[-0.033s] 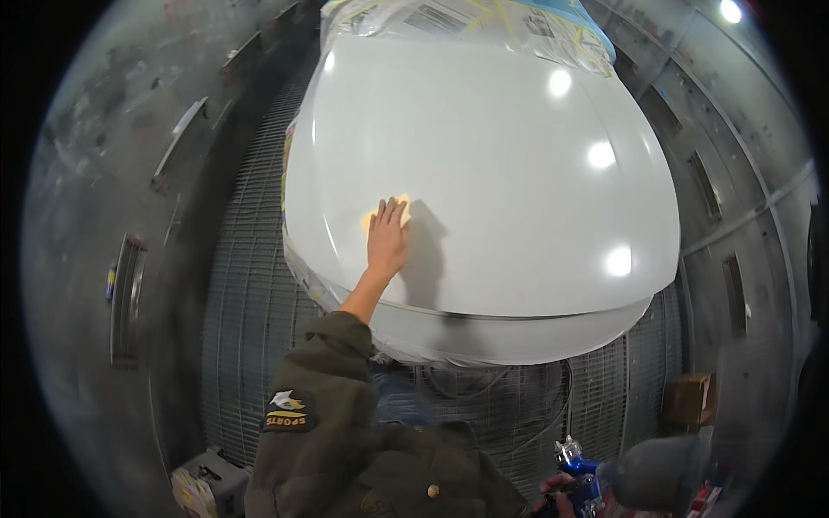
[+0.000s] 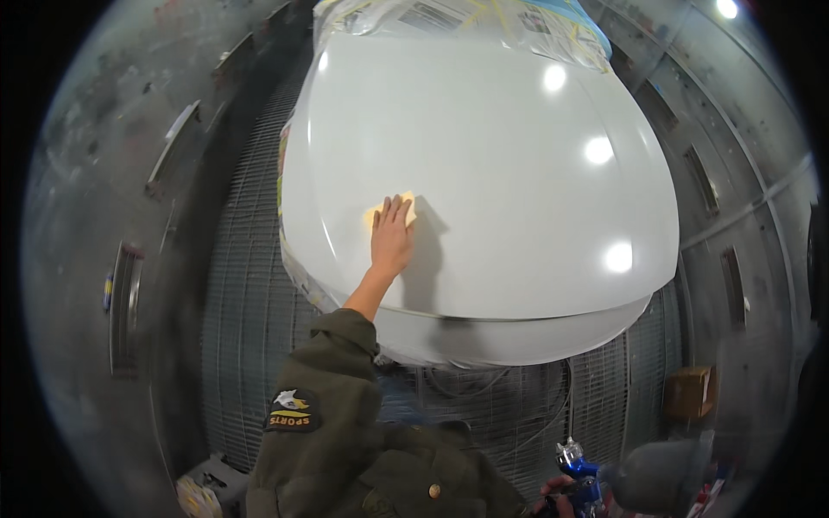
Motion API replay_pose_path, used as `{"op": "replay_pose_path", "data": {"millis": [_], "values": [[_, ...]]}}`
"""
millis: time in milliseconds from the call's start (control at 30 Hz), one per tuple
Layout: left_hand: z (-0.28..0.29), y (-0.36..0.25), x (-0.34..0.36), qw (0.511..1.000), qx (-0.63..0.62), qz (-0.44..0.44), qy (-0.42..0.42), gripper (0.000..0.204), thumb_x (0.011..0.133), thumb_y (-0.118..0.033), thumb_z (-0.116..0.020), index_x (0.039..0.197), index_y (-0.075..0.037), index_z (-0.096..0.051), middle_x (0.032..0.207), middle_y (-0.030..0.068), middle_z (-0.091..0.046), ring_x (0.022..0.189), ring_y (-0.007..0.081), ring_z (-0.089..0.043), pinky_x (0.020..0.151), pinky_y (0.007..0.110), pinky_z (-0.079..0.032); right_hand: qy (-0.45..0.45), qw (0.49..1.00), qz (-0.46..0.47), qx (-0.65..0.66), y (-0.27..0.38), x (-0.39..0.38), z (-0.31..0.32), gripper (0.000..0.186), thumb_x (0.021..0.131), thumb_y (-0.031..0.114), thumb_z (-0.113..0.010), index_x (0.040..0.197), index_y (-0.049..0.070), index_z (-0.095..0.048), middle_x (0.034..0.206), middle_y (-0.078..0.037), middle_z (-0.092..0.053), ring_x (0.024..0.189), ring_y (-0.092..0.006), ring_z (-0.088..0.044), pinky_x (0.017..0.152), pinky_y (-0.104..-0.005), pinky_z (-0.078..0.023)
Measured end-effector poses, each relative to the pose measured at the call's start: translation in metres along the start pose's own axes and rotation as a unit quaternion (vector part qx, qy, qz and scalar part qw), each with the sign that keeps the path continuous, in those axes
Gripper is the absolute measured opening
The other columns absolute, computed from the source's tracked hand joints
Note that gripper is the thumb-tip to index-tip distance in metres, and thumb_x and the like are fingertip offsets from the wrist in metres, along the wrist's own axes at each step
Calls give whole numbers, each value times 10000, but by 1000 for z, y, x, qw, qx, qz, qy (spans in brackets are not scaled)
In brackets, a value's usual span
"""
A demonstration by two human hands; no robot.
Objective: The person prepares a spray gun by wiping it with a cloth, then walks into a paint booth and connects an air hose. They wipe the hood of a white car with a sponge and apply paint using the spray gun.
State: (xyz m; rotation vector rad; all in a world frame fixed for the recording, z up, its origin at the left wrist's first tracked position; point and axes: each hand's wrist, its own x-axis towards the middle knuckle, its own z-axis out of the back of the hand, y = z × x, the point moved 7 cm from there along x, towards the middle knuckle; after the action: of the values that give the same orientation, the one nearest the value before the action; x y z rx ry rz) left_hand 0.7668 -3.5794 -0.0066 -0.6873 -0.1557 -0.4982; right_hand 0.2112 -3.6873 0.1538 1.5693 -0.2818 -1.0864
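One yellow cloth (image 2: 410,210) is held under the left hand (image 2: 393,240) against the white hood (image 2: 501,181) below it; the right hand (image 2: 560,502) grips a blue spray gun (image 2: 587,490).

I identify the site as a vehicle paint workshop, apparently a spray booth. Indicators on my feed: a white car hood (image 2: 484,173), centre; plastic masking (image 2: 566,45) with yellow tape, top of frame; a blue spray gun (image 2: 585,470), lower right; metal floor grating (image 2: 250,259), centre left; spotted grey walls (image 2: 78,198), both side edges.
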Motion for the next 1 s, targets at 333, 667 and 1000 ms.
{"op": "replay_pose_path", "data": {"millis": [333, 667, 1000], "values": [[6, 27, 10, 917, 35, -332, 220, 704, 842, -125, -597, 1502, -126, -352, 1589, 132, -270, 1484, 299, -212, 1214, 489, -164, 10, 990, -3, -141, -41, -36, -152, 976, 832, 752, -220, 1261, -87, -474, 1277, -131, -408, 973, -198, -494, 818, -305, -418], [68, 138, -33, 842, 13, -446, 303, 732, 784, -73, -604, 1479, -149, -388, 1592, 113, -273, 1488, 285, -218, 1205, 524, -159, -183, 963, 35, 196, -37, -95, -329, 327, 841, 129, -712, 1123, 4, -603, 900, -74, -648, 705, -155, -635, 614, -290, -525], [96, 236, 117, 950, -45, -308, 33, 587, 877, -86, -547, 1453, -101, -430, 1557, 191, -307, 1465, 387, -224, 1176, 573, -173, -338, 871, -117, 336, -163, -255, -574, 285, 933, 175, -648, 1200, 99, -587, 919, -21, -636, 719, -121, -640, 558, -260, -503]]}}
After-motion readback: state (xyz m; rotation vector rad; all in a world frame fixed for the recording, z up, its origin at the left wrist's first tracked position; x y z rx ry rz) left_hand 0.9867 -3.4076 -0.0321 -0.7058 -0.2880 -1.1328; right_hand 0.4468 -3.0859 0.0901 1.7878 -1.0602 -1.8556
